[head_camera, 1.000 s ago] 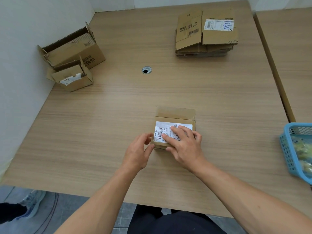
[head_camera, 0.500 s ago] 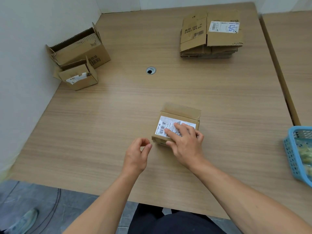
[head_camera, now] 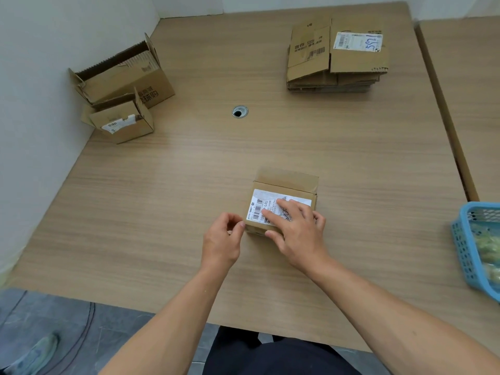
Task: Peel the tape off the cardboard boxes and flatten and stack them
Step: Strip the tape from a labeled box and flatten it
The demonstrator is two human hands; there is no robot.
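- Closing in since half a second ago, the left hand is now touching the near left corner of the small box, where earlier it was hovering apart from it; the right hand is still pressing on top.
- Two hands are working on one closed box, which is sitting on the table directly under the right hand and just right of the left.
- Left fingers are curling in, with thumb and forefinger tips meeting at the box's corner; whether they are pinching tape cannot be told.
- Right fingers are lying straight and spread on the white label, covering its right part, while the thumb is resting against the box's near side; this hand is flat, gripping nothing.
- One blue basket is sitting well to the right of the right hand, at the table's edge.
- One cable hole is showing beyond the left hand, with bare tabletop between.
- Two open boxes are standing far to the left beyond the left hand, the smaller one touching the front of the larger one.
- One stack of flattened boxes is lying far beyond the right hand; its layers are too thin to count.
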